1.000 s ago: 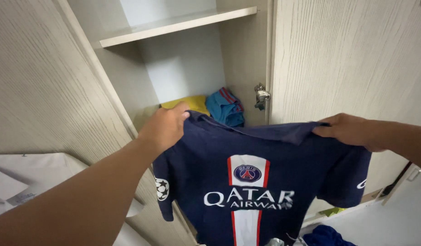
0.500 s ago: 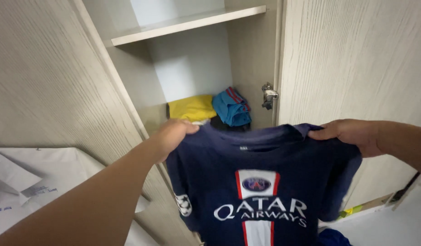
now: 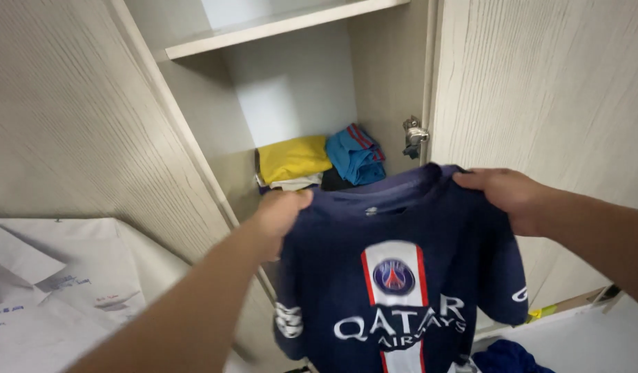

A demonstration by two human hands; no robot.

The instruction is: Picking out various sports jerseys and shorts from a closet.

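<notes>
I hold a dark navy football jersey (image 3: 333, 276) up by its shoulders in front of an open wardrobe. It has a white stripe edged in red down the chest, a round badge and white lettering. My left hand (image 3: 281, 211) grips the left shoulder. My right hand (image 3: 502, 193) grips the right shoulder. The shirt hangs front side toward me, its lower part out of view. Behind it, on the wardrobe shelf, lie a folded yellow garment (image 3: 291, 157) and a bundled blue garment with red stripes (image 3: 355, 153).
Pale wood-grain wardrobe doors stand open to the left (image 3: 63, 110) and right (image 3: 540, 90), with a metal hinge (image 3: 413, 135) on the right one. An upper shelf (image 3: 264, 27) is above. White papers (image 3: 50, 290) lie lower left. A blue cloth (image 3: 505, 356) lies lower right.
My hands have come closer together and the jersey has shifted right and slightly lower. The view has moved, so more of the shelf's yellow and blue garments shows above the collar.
</notes>
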